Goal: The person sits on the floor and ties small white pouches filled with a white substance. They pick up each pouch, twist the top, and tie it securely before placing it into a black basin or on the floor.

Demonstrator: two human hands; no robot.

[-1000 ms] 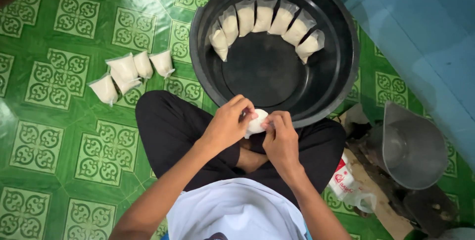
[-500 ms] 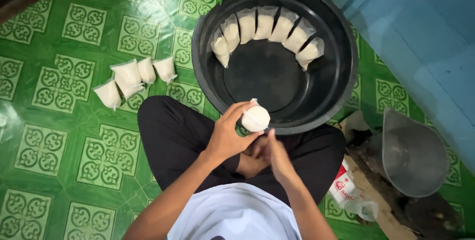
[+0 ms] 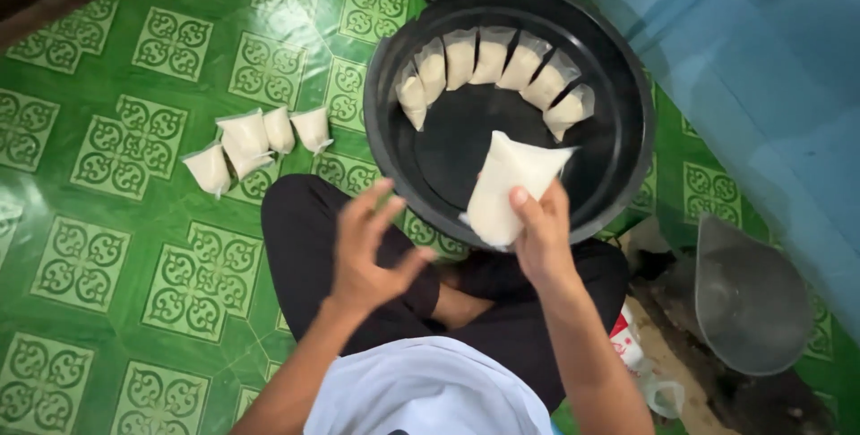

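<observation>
I sit cross-legged on a green patterned tile floor. My right hand [image 3: 542,233] grips a clear plastic bag filled with white stuff [image 3: 509,186], held over the near rim of a big black basin [image 3: 618,180]. My left hand [image 3: 365,251] hovers open beside it, fingers spread, holding nothing. Several similar filled bags [image 3: 493,68] lean in an arc along the basin's far inner wall.
Several more filled bags [image 3: 251,141] lie on the floor to my left. A grey metal scoop-like funnel [image 3: 748,296] and a small red and white packet [image 3: 627,345] sit at my right. Blue sheeting [image 3: 761,50] covers the upper right.
Both hands worked on the bag at my lap; the left then lifted it. Now the right hand holds it over the basin and the left has let go.
</observation>
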